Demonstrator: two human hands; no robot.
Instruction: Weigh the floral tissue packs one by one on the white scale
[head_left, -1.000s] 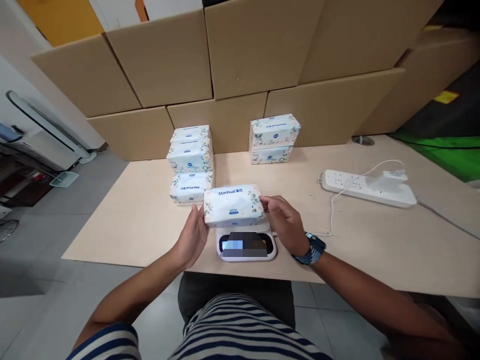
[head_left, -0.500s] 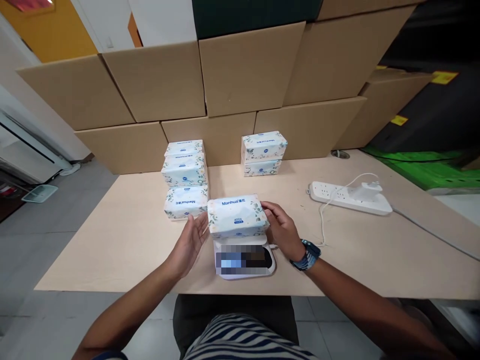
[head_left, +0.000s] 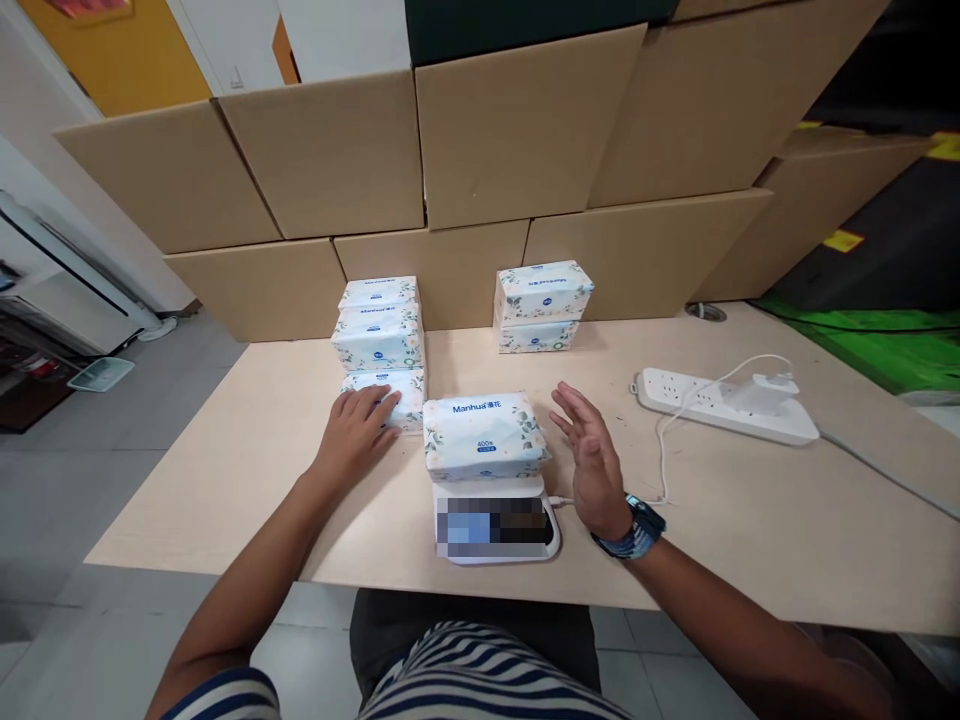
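- Head view, nearest first: a white scale [head_left: 496,525] sits at the bench [head_left: 750,520] edge, its display blurred.
- Between the two hands, a tissue pack [head_left: 484,436] lies on the scale, touched by neither.
- Right hand [head_left: 592,460] hovers just right of that pack, palm facing it, fingers spread and holding nothing; a dark watch [head_left: 637,528] is on the wrist.
- Left hand [head_left: 352,430] lies flat and open on a second tissue pack [head_left: 401,392] just left of the scale; a firm grip cannot be told.
- Just beyond the left hand stands a stack of packs [head_left: 377,325].
- Beyond the right hand, well apart, stand two stacked packs [head_left: 541,305].
- Far to the right of the right hand lies a white power strip [head_left: 720,405] with a plugged charger and cable.
- Cardboard boxes [head_left: 517,130] wall the far edge.
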